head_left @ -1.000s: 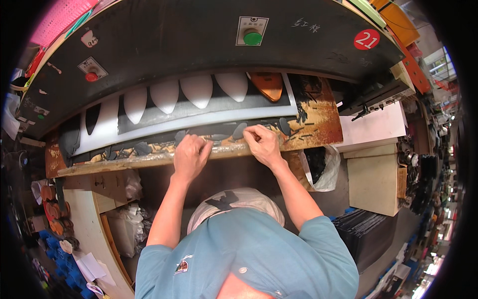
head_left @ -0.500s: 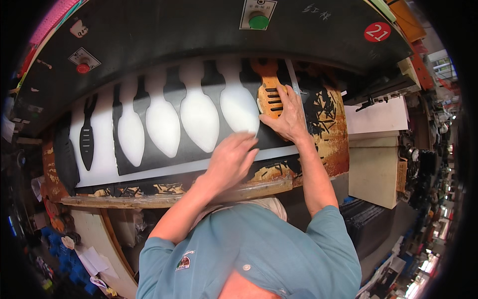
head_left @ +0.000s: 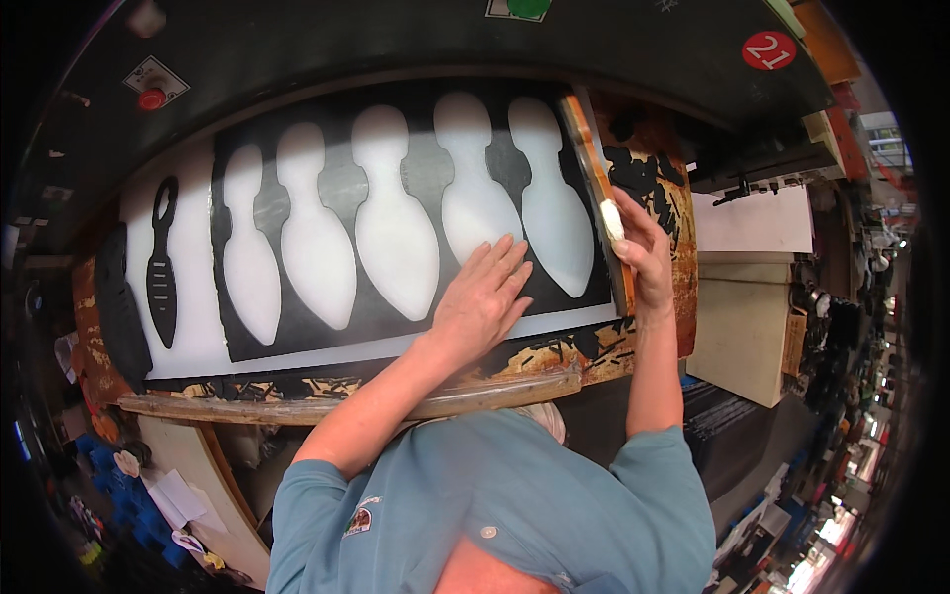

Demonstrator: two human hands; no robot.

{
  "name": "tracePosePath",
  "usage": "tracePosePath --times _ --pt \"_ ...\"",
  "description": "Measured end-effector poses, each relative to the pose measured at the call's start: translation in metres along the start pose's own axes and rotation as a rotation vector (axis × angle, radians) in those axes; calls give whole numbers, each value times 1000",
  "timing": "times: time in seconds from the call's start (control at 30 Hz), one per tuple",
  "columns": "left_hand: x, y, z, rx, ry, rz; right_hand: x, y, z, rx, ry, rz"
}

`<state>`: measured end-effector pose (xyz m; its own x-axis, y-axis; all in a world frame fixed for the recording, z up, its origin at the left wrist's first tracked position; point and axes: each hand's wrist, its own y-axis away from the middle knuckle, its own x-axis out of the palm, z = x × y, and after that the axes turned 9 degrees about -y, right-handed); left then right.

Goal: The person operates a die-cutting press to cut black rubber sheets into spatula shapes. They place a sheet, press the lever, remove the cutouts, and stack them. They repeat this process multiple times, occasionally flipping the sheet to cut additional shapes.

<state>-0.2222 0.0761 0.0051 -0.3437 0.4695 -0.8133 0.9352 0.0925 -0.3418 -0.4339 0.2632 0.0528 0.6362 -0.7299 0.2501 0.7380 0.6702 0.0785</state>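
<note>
Left hand: laid palm down, fingers a little apart, across the lower part of the fourth cutout and the black sheet beside it; it grasps nothing.
Right hand: pinching the edge of an orange-brown slab between thumb and fingers.
Slab: near the right end of the sheet, turned nearly edge-on to me; a whitish patch shows by the thumb. I can't tell whether its lower edge touches the table.
Black sheet: five spoon-shaped cutouts in a row, a white board showing through them.
Slotted black piece: lying on the white board, left of the sheet, apart from both hands.
Red sticker: round, with white numerals, on the dark machine front.
Red button: on a pale plate, its print too small for me to read.
Green button: on another pale plate, cut by the top of the view.
Shirt badge: a small picture emblem with tiny lettering, on the teal shirt.
Scraps: black bits strewn over the worn brown table.
</note>
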Motion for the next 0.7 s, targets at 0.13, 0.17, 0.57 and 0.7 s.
tracePosePath --times 0.13,0.17,0.57,0.7 --pt "2 -7 -33 -66 318 -85 32 36 -9 -27 -223 -120" --pt "3 -9 -44 -68 447 -117 41 43 -12 -24 -306 -144" --pt "-7 19 -41 -354 833 -45 84 58 -28 44 -435 -182" --pt "-26 30 -9 -810 765 -74 67 63 -26 90 -607 -102"
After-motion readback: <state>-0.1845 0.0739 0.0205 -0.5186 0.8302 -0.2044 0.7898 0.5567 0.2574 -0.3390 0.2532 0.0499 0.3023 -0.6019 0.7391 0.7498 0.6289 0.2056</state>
